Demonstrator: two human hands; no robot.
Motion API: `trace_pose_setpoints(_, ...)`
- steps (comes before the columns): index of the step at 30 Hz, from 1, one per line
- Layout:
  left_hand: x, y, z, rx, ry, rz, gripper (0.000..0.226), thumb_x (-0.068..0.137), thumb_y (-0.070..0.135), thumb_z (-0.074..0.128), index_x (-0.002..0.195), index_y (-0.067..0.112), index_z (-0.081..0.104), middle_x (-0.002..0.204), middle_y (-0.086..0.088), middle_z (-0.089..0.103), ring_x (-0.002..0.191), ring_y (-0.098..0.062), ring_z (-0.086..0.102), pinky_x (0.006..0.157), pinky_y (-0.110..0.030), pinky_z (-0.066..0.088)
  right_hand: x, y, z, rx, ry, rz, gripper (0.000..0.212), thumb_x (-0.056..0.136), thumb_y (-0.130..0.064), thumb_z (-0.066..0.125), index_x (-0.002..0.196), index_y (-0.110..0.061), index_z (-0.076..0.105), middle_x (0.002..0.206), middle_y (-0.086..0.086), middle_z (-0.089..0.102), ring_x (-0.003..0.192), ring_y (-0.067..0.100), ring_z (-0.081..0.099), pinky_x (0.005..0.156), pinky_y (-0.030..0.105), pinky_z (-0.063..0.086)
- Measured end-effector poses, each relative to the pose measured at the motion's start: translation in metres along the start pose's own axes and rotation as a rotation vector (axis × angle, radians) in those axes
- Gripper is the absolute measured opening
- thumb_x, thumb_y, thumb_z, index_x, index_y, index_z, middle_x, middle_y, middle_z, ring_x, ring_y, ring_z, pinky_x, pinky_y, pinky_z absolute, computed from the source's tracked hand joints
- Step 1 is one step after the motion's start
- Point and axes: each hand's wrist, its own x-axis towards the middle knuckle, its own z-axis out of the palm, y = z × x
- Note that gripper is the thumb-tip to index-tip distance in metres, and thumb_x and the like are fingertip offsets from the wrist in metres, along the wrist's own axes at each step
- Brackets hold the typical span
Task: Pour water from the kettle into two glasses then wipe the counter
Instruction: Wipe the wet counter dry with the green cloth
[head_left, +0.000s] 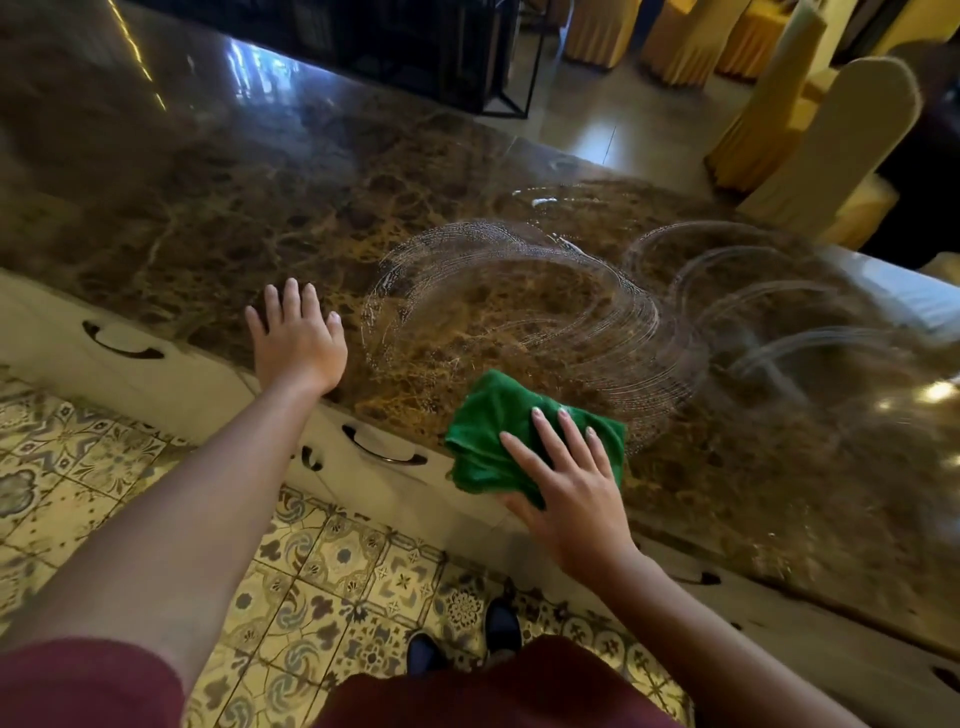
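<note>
- Head view puts your right hand (569, 488) at about 5 o'clock, fingers spread flat on the green cloth (498, 441), which lies bunched on the marble tabletop (208, 208) right at its near edge.
- You risk dragging the cloth off that edge: part of it already overhangs the drawer front, and a pull toward you could drop it onto the tiled floor (78, 467).
- Because the cloth is crumpled, only part of it meets the stone, so you may just smear the water; curved wet streaks (519, 291) run from the centre toward 3 o'clock.
- Your left hand (296, 338) at 9 o'clock lies palm down, fingers straight and slightly spread, holding nothing; on wet stone that bracing palm could slide.
- Kettle and glasses are out of sight.
</note>
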Motion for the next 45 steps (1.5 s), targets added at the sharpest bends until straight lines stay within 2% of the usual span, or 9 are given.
trace_pose_setpoints(11, 0.003, -0.001, 0.006, 0.001, 0.029, 0.0, 0.063, 0.108, 0.045, 0.021, 0.164, 0.014, 0.021, 0.173, -0.009, 0.013, 0.16, -0.03, 0.003, 0.128, -0.054, 0.002, 0.084, 0.014, -0.007, -0.015, -0.118, 0.126, 0.074, 0.102, -0.076, 0.016, 0.167, -0.041, 0.016, 0.178, -0.002, 0.005, 0.164, 0.025, -0.005, 0.131, 0.051, -0.003)
trace_pose_setpoints(18, 0.002, -0.001, 0.005, -0.015, 0.04, -0.003, 0.063, 0.108, 0.046, 0.023, 0.164, 0.015, 0.022, 0.173, -0.008, 0.014, 0.16, -0.029, 0.004, 0.129, -0.053, 0.002, 0.187, 0.082, -0.022, 0.168, 0.041, 0.391, 0.055, 0.104, -0.059, 0.047, 0.156, -0.039, 0.048, 0.171, -0.003, 0.033, 0.16, 0.025, 0.022, 0.13, 0.048, 0.008)
trace_pose_setpoints(22, 0.003, -0.001, 0.006, -0.016, 0.062, 0.005, 0.063, 0.108, 0.046, 0.022, 0.163, 0.015, 0.022, 0.173, -0.008, 0.015, 0.16, -0.029, 0.004, 0.129, -0.052, 0.002, 0.156, 0.083, -0.025, 0.43, 0.246, 0.49, 0.045, 0.103, -0.044, 0.05, 0.133, -0.019, 0.072, 0.148, 0.005, 0.064, 0.146, 0.029, 0.049, 0.124, 0.049, 0.028)
trace_pose_setpoints(25, 0.002, -0.002, 0.008, -0.022, 0.07, 0.014, 0.063, 0.108, 0.045, 0.022, 0.164, 0.015, 0.022, 0.173, -0.008, 0.014, 0.16, -0.029, 0.004, 0.128, -0.053, 0.001, 0.129, 0.076, -0.046, 0.76, 0.389, 0.569, 0.036, 0.106, -0.04, 0.052, 0.097, -0.017, 0.079, 0.095, 0.006, 0.078, 0.093, 0.016, 0.071, 0.085, 0.038, 0.053)
trace_pose_setpoints(27, 0.003, -0.001, 0.007, -0.026, 0.065, 0.023, 0.063, 0.108, 0.045, 0.021, 0.164, 0.014, 0.022, 0.173, -0.008, 0.013, 0.16, -0.029, 0.003, 0.128, -0.054, 0.001, 0.116, 0.082, -0.064, 0.928, 0.461, 0.629, 0.037, 0.109, -0.034, 0.055, 0.081, -0.023, 0.076, 0.073, -0.007, 0.07, 0.064, -0.001, 0.062, 0.062, 0.024, 0.049)
trace_pose_setpoints(31, 0.001, 0.003, 0.002, -0.013, 0.059, -0.005, 0.06, 0.107, 0.041, 0.028, 0.16, 0.012, 0.031, 0.172, -0.013, 0.015, 0.16, -0.033, 0.003, 0.126, -0.061, 0.004, 0.097, 0.088, -0.091, 1.174, 0.493, 0.669, 0.041, 0.105, -0.036, 0.056, 0.071, -0.018, 0.071, 0.072, 0.003, 0.067, 0.07, 0.018, 0.063, 0.067, 0.032, 0.051)
trace_pose_setpoints(36, -0.038, 0.067, -0.025, -0.279, 0.309, 0.315, 0.051, 0.1, 0.039, 0.047, 0.141, 0.009, 0.054, 0.155, -0.016, 0.045, 0.146, -0.034, 0.038, 0.118, -0.057, 0.033, 0.089, 0.08, -0.115, 1.154, 0.525, 0.614, 0.039, 0.098, -0.039, 0.062, 0.066, -0.018, 0.072, 0.072, 0.007, 0.066, 0.073, 0.027, 0.062, 0.069, 0.043, 0.054)
trace_pose_setpoints(40, -0.093, 0.164, -0.068, -0.695, 0.189, 0.563, 0.05, 0.102, 0.051, 0.053, 0.136, 0.015, 0.06, 0.13, -0.005, 0.065, 0.098, -0.012, 0.066, 0.076, -0.024, 0.055, 0.092, 0.07, -0.14, 1.088, 0.54, 0.514, 0.022, 0.098, -0.031, 0.067, 0.082, -0.031, 0.082, 0.079, -0.009, 0.077, 0.087, 0.019, 0.073, 0.083, 0.04, 0.062)
trace_pose_setpoints(45, -0.104, 0.223, -0.085, -0.781, -0.099, 0.74, 0.062, 0.091, 0.042, 0.073, 0.144, 0.016, 0.054, 0.139, -0.005, 0.06, 0.129, -0.021, 0.056, 0.108, -0.037, 0.045, 0.094, 0.072, -0.163, 1.105, 0.565, 0.381, 0.02, 0.1, -0.029, 0.066, 0.089, -0.023, 0.082, 0.077, -0.008, 0.076, 0.081, 0.015, 0.071, 0.075, 0.036, 0.061)
